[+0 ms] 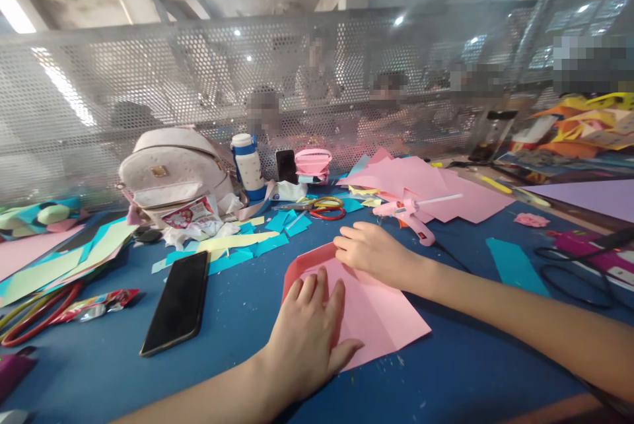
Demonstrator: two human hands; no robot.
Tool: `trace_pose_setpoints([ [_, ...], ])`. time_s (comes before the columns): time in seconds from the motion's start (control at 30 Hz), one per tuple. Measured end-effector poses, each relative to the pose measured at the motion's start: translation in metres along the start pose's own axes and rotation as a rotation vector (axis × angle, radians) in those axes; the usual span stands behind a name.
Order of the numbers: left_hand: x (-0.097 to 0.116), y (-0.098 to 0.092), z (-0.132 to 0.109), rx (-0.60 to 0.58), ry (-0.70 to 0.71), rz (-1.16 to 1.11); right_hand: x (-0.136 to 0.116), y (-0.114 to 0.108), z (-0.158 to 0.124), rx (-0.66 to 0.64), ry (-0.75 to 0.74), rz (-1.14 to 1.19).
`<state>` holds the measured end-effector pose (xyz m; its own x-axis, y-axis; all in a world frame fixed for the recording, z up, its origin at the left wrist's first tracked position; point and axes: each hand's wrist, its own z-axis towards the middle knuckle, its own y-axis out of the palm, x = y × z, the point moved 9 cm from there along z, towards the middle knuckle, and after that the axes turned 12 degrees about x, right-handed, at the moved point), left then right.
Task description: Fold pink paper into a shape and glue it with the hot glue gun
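Note:
A sheet of pink paper (379, 318) lies on the blue table in front of me, with flaps folded up along its left and far edges. My left hand (310, 325) rests on its left side, fingers spread and thumb stretched out over the sheet. At the far edge, my right hand (371, 252) has its fingers bent together over the folded flap; its thumb is hidden. Just beyond the right hand sits a pink hot glue gun (409, 212) with a white glue stick in its back. A black phone (176, 302) lies left of the paper.
Blue and yellow paper scraps (242, 246) and scissors (327, 206) lie behind the phone. Farther back stand a white backpack (173, 166), a bottle (247, 166) and stacked pink sheets (426, 179). A blue strip (515, 265) and black cable (559, 255) lie at right.

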<state>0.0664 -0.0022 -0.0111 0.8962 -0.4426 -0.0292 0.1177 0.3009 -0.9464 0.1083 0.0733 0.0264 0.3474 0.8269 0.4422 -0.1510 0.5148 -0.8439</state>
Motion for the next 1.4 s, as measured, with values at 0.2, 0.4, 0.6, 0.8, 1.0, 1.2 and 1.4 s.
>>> trace_pose_setpoints([
  [0.2, -0.0004, 0.0024, -0.001, 0.004, 0.003, 0.012, -0.0044, 0.0026, -0.0005, 0.004, -0.029, -0.012],
  [0.4, 0.0001, 0.0017, -0.0007, -0.002, 0.003, 0.018, -0.007, 0.005, -0.0014, -0.003, -0.038, -0.024],
  [0.6, 0.0006, 0.0015, -0.0012, 0.014, 0.007, 0.037, -0.0092, 0.0041, 0.0001, 0.003, -0.068, -0.048],
  [0.8, 0.0015, 0.0003, -0.001, 0.052, 0.02, 0.057, -0.0104, 0.0043, 0.0008, 0.021, -0.094, -0.061],
  [1.0, 0.0015, -0.0007, 0.0, 0.065, 0.028, 0.086, -0.0107, 0.0064, 0.0003, 0.043, -0.107, -0.058],
  [1.2, 0.002, -0.0008, -0.0006, 0.055, 0.031, 0.08, -0.0089, 0.0069, 0.0, 0.035, -0.103, -0.07],
  [1.4, 0.0021, 0.0001, -0.0004, 0.061, 0.034, 0.076, -0.0054, 0.0051, -0.0009, 0.035, -0.092, -0.056],
])
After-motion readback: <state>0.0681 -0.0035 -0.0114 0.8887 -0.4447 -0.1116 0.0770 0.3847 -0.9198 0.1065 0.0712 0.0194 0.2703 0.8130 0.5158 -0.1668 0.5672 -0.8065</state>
